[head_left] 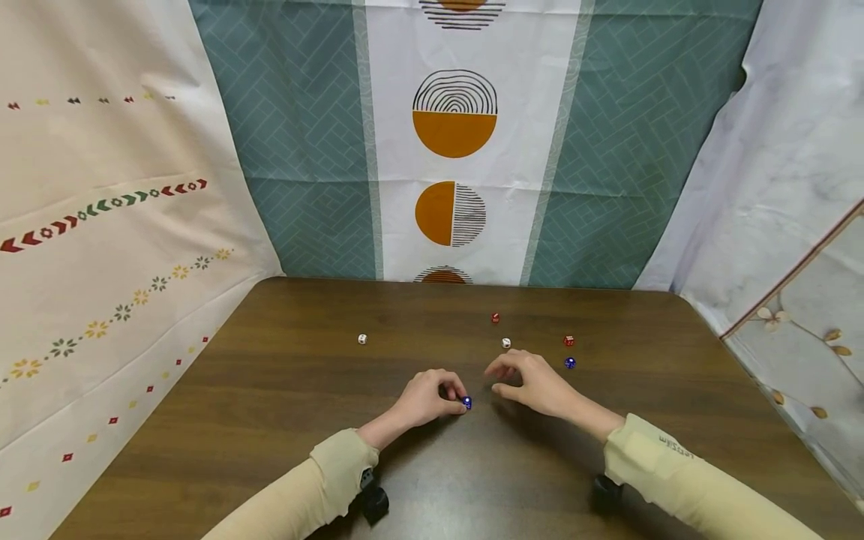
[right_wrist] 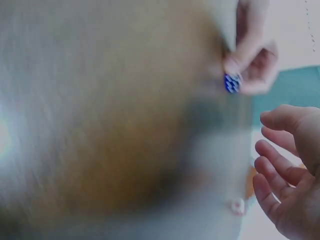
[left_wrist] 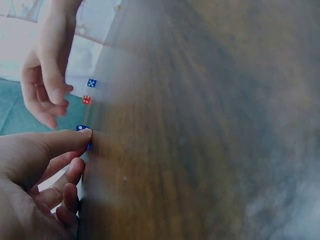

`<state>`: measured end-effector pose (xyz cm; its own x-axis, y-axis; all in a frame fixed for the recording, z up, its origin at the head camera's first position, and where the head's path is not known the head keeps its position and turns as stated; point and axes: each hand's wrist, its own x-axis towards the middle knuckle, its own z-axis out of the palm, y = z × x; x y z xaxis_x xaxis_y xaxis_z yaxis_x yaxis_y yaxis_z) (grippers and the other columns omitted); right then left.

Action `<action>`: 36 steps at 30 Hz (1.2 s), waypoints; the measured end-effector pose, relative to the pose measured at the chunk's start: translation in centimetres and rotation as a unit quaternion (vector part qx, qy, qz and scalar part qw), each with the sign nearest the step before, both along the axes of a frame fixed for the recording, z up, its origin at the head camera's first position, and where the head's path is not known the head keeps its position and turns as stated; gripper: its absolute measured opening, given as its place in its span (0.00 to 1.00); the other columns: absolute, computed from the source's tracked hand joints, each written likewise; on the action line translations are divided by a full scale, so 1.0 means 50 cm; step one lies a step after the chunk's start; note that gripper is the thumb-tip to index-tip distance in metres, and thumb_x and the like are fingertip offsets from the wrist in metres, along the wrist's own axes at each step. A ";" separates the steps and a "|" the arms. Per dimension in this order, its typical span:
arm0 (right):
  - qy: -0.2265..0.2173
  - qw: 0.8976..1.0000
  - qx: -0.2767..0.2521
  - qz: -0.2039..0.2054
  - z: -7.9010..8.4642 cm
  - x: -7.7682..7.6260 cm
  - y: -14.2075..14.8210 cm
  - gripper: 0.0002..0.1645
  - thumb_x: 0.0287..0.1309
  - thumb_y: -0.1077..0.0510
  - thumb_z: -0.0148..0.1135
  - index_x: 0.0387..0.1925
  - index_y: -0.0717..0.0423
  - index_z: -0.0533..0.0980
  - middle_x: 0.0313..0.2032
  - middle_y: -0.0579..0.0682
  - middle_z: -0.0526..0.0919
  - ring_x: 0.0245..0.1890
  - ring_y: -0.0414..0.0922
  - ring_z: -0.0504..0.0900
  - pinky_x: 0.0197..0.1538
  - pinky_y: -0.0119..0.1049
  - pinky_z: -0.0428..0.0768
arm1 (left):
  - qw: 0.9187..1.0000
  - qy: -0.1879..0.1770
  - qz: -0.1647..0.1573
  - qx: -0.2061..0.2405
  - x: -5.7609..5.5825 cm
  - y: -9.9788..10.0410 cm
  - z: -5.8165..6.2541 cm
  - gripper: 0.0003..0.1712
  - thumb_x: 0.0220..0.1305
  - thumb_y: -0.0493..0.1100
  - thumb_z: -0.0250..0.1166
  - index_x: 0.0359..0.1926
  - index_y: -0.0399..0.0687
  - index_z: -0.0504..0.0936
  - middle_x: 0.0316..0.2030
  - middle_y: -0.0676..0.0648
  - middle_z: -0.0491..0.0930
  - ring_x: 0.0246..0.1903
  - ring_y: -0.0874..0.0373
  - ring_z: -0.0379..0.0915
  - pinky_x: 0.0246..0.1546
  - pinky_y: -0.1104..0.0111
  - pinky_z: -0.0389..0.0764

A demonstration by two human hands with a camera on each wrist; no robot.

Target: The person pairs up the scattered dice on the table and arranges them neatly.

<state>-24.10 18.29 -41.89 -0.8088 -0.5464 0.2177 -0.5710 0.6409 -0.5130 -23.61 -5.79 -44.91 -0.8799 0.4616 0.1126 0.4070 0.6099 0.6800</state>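
My left hand [head_left: 427, 399] pinches a blue die [head_left: 467, 403] with white pips between thumb and fingers, low over the table. In the right wrist view the same blue die [right_wrist: 232, 83] shows several pips at the fingertips. To the right, my right hand [head_left: 533, 382] hovers with loosely bent fingers and an empty gap between thumb and forefinger. Just beyond it lies a white die [head_left: 506, 343]. Another blue die [head_left: 570, 363] and a red die [head_left: 569, 340] lie to its right.
On the brown wooden table [head_left: 290, 375], a second white die [head_left: 362, 339] lies far left of the hands. Near the back is another red die [head_left: 496, 318]. A patterned curtain [head_left: 310, 150] hangs behind the table's far edge, and light cloth [head_left: 101, 225] hangs on the left.
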 end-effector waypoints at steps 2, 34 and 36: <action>0.014 1.000 0.005 -0.011 0.013 -0.007 0.016 0.14 0.58 0.57 0.69 0.47 0.50 0.82 0.42 0.46 0.85 0.41 0.42 0.81 0.47 0.41 0.81 | 1.000 -0.004 0.002 0.000 0.001 -0.001 -0.001 0.06 0.52 0.43 0.76 0.31 0.53 0.86 0.26 0.56 0.79 0.26 0.68 0.68 0.31 0.74 0.69; 0.049 0.997 0.032 -0.040 -0.007 -0.083 0.278 0.18 0.56 0.69 0.66 0.49 0.54 0.83 0.38 0.46 0.86 0.34 0.31 0.78 0.39 0.31 0.79 | 1.000 0.005 -0.008 0.004 0.001 -0.002 0.001 0.07 0.53 0.41 0.76 0.32 0.51 0.86 0.27 0.54 0.79 0.28 0.65 0.69 0.32 0.72 0.69; 0.037 0.998 0.035 -0.043 -0.010 -0.083 0.283 0.18 0.56 0.67 0.67 0.49 0.52 0.83 0.38 0.45 0.85 0.34 0.30 0.77 0.38 0.30 0.78 | 1.000 0.003 -0.008 0.005 0.000 -0.002 0.000 0.07 0.53 0.41 0.76 0.32 0.51 0.86 0.27 0.54 0.79 0.28 0.64 0.69 0.31 0.72 0.69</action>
<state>-28.24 32.42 -42.37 -0.8365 -0.4916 0.2421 -0.5470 0.7224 -0.4230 -23.59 -5.87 -44.89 -0.8715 0.4748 0.1225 0.4210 0.5966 0.6833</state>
